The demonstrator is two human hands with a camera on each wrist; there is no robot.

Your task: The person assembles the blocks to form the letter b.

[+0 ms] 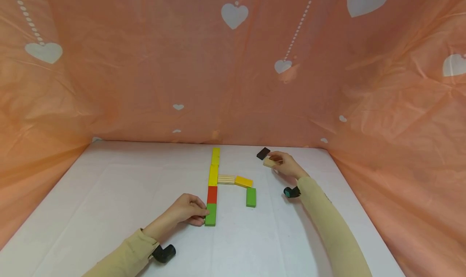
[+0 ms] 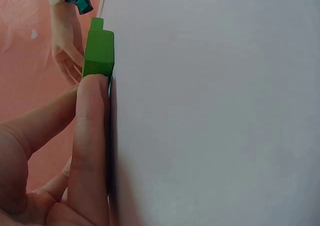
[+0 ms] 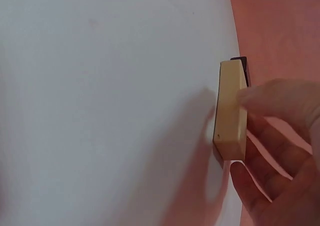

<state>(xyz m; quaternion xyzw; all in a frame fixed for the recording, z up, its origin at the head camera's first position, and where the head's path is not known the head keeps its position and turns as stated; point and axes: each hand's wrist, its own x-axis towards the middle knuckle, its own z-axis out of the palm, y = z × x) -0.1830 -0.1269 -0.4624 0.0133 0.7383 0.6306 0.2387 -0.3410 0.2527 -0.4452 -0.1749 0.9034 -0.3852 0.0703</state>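
My left hand (image 1: 187, 209) touches the near green block (image 1: 210, 215) from its left side; in the left wrist view a straight finger (image 2: 90, 136) meets that block's face. Beyond it a red block (image 1: 212, 195) and two yellow blocks (image 1: 213, 175) continue the straight column. At the back right my right hand (image 1: 289, 165) holds a pale wooden block (image 3: 230, 106), with the thumb (image 3: 270, 100) along one face and the other fingers partly hidden behind. Right beside this block lies a dark brown block (image 1: 263, 153).
A striped wooden block (image 1: 226, 179) branches right from the column, followed by a tilted orange-yellow block (image 1: 243, 181) and another green block (image 1: 251, 197). Black wrist devices (image 1: 164, 253) hang at both sleeves. Orange curtains with white hearts surround the white table (image 1: 109, 188).
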